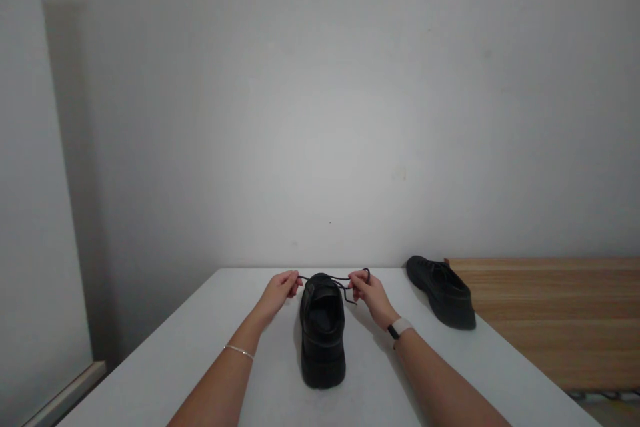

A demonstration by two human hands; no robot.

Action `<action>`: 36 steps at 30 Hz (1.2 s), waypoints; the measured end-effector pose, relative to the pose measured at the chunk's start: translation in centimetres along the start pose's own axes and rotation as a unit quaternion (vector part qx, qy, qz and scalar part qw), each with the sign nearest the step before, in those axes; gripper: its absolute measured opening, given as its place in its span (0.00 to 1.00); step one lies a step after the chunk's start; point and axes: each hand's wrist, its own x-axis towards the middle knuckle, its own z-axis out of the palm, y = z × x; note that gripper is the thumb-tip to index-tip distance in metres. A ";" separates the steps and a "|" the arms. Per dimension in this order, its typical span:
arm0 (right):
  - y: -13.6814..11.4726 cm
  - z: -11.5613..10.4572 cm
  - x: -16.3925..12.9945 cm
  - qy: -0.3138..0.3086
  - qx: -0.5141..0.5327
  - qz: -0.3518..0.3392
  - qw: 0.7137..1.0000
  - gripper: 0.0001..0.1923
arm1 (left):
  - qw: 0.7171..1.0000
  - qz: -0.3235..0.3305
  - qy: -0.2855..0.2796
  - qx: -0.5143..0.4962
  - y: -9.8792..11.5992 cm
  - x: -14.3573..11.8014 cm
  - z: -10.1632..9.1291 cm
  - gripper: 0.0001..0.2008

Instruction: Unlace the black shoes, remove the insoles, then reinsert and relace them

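Observation:
A black lace-up shoe (323,353) stands upright on the white table, its heel towards me and its toe towards the wall. To its left, my left hand (283,290) pinches a black shoelace close to the shoe's upper. My right hand (369,290), on the other side, has its fingers closed on another stretch of black shoelace (340,278), and a small loop of it rises above the fingers. One loose lace end (351,301) hangs between the shoe and my right hand. The lacing at the front is mostly hidden behind the shoe's opening.
A second black shoe (443,290) rests at the right edge of the white table (200,340). Beyond that edge is a wood-grain surface (550,320). A plain pale wall (320,113) rises behind the table, with another wall section at the left.

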 end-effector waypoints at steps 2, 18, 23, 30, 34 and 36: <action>0.0 0.1 0.0 -0.005 -0.001 -0.010 1.000 0.20 | 1.000 0.020 -0.004 -0.019 0.5 -0.1 0.0 0.25; 0.2 -0.5 0.4 -0.007 0.038 -0.029 0.999 0.19 | 0.997 -0.072 -0.003 -0.021 -1.6 0.1 1.5 0.21; 0.4 -0.5 0.5 0.013 0.063 -0.012 0.998 0.21 | 0.998 -0.027 0.036 -0.051 -1.5 0.3 1.7 0.18; 1.4 -2.0 1.7 0.129 0.067 -0.053 0.988 0.21 | 0.967 -0.021 0.137 -0.216 -0.7 0.4 0.2 0.20; 1.2 -3.0 2.2 0.181 0.045 -0.081 0.979 0.18 | 0.975 -0.018 0.156 -0.156 -0.8 0.6 -0.4 0.20; 1.0 -2.9 2.0 0.163 0.021 -0.084 0.983 0.16 | 0.983 -0.029 0.129 -0.128 -0.8 0.6 -0.2 0.20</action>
